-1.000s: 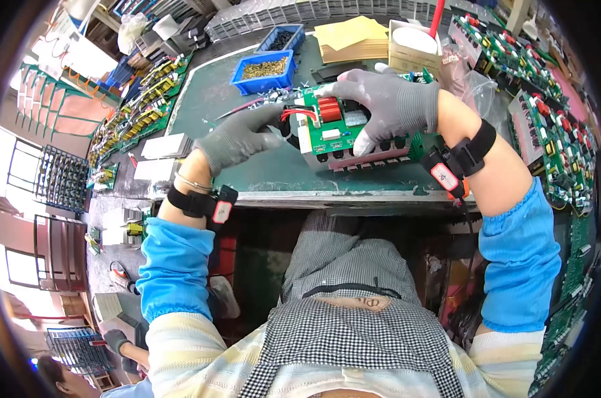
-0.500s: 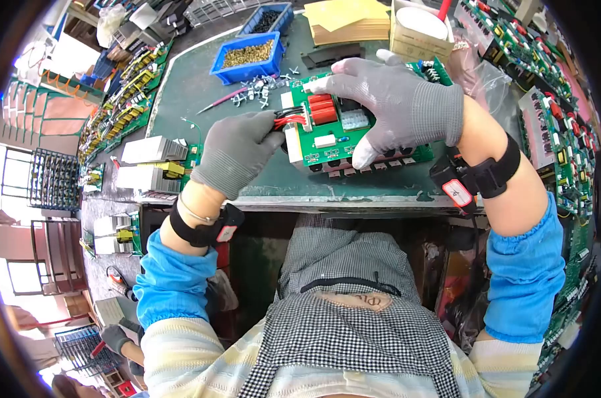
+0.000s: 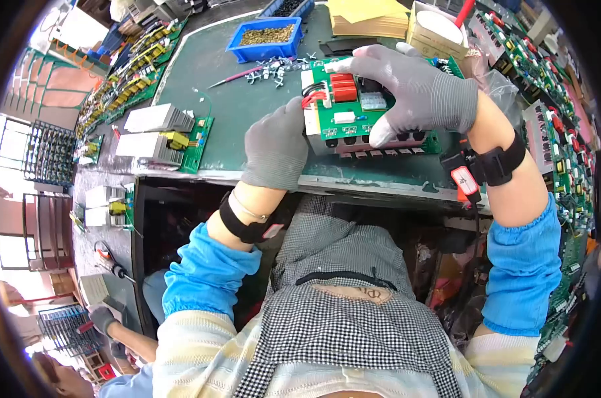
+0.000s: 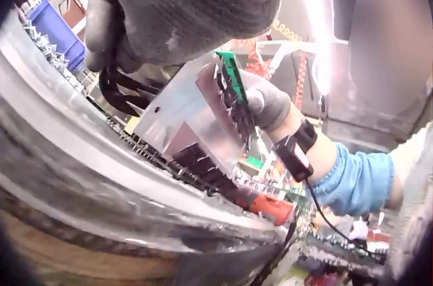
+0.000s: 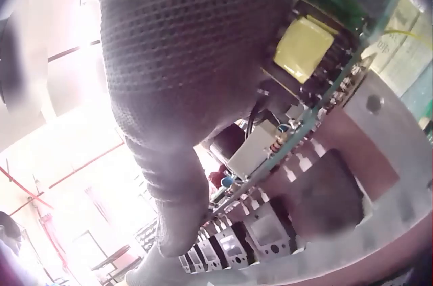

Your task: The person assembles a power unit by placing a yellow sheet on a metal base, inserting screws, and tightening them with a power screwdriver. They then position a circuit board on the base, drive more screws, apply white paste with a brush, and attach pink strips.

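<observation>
A green circuit board [image 3: 340, 128] with red components [image 3: 343, 87] lies over a metal base at the bench's front. Spread across its right part, my right hand [image 3: 413, 89] grips it, thumb at the near edge, fingers toward the far edge. The right wrist view shows this hand [image 5: 189, 62] beside a yellow component [image 5: 304, 48] and a row of black parts [image 5: 267, 232]. Red and black wires [image 3: 313, 97] leave the board's left end. My left hand [image 3: 276, 147] is there, fingers curled; in the left wrist view, it [image 4: 183, 12] holds black wires [image 4: 122, 93].
Behind the board are a blue bin [image 3: 265, 41] of brass-coloured pieces, yellow sheets [image 3: 366, 16] and a box [image 3: 436, 32]. A thin tool [image 3: 235, 77] lies beside small metal pieces [image 3: 274, 69]. Boards with heatsinks [image 3: 158, 136] stand left; more boards [image 3: 559, 146] line the right.
My left hand has moved right and turned upright, its fingers now lower at the board's left end. My right hand keeps its grip on the board.
</observation>
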A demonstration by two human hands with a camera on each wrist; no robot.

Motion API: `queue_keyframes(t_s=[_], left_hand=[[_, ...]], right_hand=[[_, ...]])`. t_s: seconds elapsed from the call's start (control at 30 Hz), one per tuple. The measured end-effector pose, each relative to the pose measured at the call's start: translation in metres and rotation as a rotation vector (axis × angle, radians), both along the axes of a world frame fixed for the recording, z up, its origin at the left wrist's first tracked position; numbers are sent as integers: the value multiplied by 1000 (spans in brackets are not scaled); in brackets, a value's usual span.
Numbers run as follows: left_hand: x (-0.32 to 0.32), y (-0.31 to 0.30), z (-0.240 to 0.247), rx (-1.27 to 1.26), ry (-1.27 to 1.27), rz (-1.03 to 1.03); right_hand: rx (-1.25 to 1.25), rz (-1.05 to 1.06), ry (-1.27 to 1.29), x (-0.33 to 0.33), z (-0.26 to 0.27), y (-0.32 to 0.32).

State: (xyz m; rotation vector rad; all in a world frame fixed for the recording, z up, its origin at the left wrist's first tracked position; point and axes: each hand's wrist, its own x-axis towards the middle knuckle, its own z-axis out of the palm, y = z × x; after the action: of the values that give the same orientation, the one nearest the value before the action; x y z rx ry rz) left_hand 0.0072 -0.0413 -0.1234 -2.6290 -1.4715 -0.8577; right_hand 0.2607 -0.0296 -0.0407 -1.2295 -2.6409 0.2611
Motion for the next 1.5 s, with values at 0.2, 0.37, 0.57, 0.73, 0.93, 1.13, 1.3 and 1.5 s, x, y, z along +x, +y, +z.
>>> queue_keyframes(t_s=[0.2, 0.37, 0.57, 0.73, 0.93, 1.13, 1.3, 1.5], left_hand=[[-4, -10, -8, -176, -288, 36], [-17, 16, 0, -570, -482, -32], [-30, 46, 13, -1077, -626, -100], [-31, 73, 18, -1327, -521, -104], [-26, 50, 3, -1134, -668, -122], [-13, 18, -21, -539, -479, -73], [-4, 19, 36, -239, 406, -46], [-4, 26, 37, -266, 538, -181]], right_hand=[[24, 37, 8, 4, -2, 3], [-18, 31, 11, 2, 1, 2], [26, 38, 37, 3, -2, 4], [-37, 8, 50, -1, 5, -1], [-4, 24, 9, 3, 4, 2], [-70, 0, -7, -1, 7, 0], [-80, 28, 31, 0, 5, 2], [-6, 25, -6, -1, 6, -1]])
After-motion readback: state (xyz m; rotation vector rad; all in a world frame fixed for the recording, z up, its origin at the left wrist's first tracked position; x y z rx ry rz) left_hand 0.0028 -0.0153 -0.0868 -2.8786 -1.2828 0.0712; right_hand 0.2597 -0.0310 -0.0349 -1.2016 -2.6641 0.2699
